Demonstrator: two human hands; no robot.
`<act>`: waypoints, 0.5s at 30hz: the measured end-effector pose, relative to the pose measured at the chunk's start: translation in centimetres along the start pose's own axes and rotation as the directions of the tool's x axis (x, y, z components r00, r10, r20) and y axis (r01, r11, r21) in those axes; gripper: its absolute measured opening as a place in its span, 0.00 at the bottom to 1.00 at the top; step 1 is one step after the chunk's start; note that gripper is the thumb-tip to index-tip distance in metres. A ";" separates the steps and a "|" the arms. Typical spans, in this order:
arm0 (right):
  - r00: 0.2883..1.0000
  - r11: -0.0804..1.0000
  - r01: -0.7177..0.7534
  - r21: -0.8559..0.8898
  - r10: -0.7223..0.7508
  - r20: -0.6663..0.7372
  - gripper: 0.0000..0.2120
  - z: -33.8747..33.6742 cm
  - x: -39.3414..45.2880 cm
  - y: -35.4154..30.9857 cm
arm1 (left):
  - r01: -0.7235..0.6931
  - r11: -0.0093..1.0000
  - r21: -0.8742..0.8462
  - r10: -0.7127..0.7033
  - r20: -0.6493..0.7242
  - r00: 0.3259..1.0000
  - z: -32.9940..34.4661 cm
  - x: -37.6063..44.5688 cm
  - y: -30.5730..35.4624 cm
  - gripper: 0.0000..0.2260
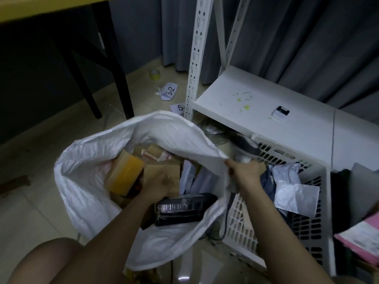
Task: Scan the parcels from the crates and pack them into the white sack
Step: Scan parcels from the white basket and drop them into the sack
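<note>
The white sack (96,158) stands open on the floor in the middle. Inside lie a yellow-taped box (126,174), a black wrapped parcel (184,210) and pale mailers. My left hand (162,182) reaches into the sack and grips a brown cardboard box (152,171). My right hand (244,172) is at the sack's right rim, pinching the rim while closed around the handle of a black-and-white scanner (246,147). To the right stands a white slotted crate (242,222) with a white mailer (295,195) and dark parcels in it.
A white metal shelf (266,99) with a small device (280,113) stands behind the crate. A pink parcel (361,234) lies at the far right. Black table legs (121,78), a tape roll (154,74) and numbered paper slips (170,91) are on the floor beyond the sack.
</note>
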State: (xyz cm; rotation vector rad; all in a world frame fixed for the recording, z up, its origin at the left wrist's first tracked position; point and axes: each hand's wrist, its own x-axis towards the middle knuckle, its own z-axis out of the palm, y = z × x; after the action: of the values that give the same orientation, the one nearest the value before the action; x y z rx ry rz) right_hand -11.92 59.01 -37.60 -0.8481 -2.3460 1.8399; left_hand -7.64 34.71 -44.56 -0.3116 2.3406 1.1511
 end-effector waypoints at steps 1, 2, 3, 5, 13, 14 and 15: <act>0.999 0.997 0.041 0.069 -0.038 -0.039 0.12 -0.7 0.1 -1.0 | 0.009 1.000 -0.002 -0.009 0.068 0.998 0.3 -0.2 0.3 0.20; 0.996 0.992 0.061 0.115 -0.054 -0.065 0.11 -1.3 0.0 -1.7 | 0.018 1.000 -0.006 -0.017 0.122 0.992 0.6 -0.4 0.5 0.19; 0.995 0.989 0.068 0.133 -0.058 -0.076 0.11 -1.9 -0.3 -2.1 | 0.027 0.999 -0.041 -0.021 0.145 0.989 1.1 -0.6 0.8 0.18; 0.999 0.991 0.037 0.128 -0.034 -0.025 0.16 -2.5 -1.0 -2.3 | -0.009 0.998 -0.058 0.015 0.102 0.995 1.8 -1.1 1.3 0.14; 0.996 0.918 -0.077 0.389 0.051 0.076 0.26 -7.4 -5.2 -0.1 | -0.376 0.915 -0.145 0.335 -0.244 0.910 3.2 -5.8 7.9 0.13; 0.995 0.903 -0.084 0.421 0.049 0.092 0.22 -8.7 -5.6 0.4 | -0.431 0.892 -0.138 0.387 -0.258 0.885 3.9 -6.4 9.0 0.15; 0.993 0.895 -0.085 0.439 0.041 0.109 0.16 -10.3 -6.0 1.0 | -0.465 0.877 -0.121 0.421 -0.270 0.866 4.7 -7.0 10.0 0.15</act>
State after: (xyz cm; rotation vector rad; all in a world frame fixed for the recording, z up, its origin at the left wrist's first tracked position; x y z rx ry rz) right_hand -2.76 65.65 -33.72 -0.7935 -1.8316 2.3564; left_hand -4.25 44.46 -36.45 0.0454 2.6024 1.6322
